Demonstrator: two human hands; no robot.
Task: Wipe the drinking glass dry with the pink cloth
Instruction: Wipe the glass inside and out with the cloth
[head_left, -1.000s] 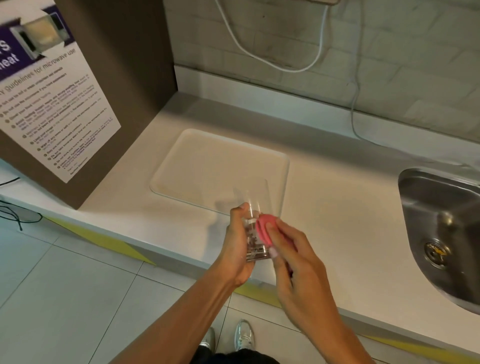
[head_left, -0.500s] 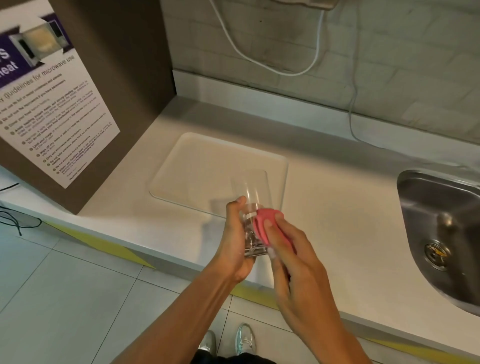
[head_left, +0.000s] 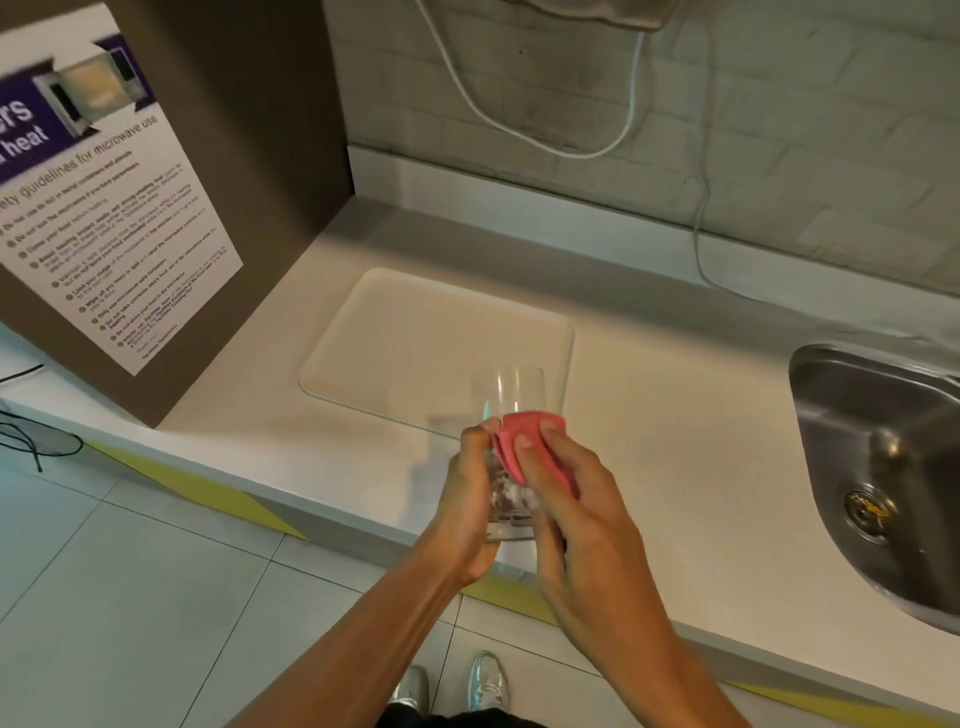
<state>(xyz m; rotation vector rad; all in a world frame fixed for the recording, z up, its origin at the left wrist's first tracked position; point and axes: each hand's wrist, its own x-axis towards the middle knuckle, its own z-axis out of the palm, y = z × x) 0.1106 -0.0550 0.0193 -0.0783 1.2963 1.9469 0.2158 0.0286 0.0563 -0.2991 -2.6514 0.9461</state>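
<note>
Head view: Your left hand wraps around the lower half of the drinking glass, fingers closed on its wall, thumb along the near side. The glass is held in the air above the front edge of the countertop, tilted slightly away from you, with its open rim uppermost and its base toward your wrist. The upper half of the glass is bare and clear.

Your right hand presses the pink cloth against the right side of the glass, around mid-height. The fingertips lie flat and close together on top of the cloth; the cloth is bunched between them and the glass wall. A fold of the cloth shows below your fingers, near the palm.

Behind the glass, a pale tray lies flat on the countertop. The steel sink sits at the right, well apart from your hands. A microwave guidelines poster is fixed to the brown panel at the left. A white cable hangs in a loop on the tiled wall.
</note>
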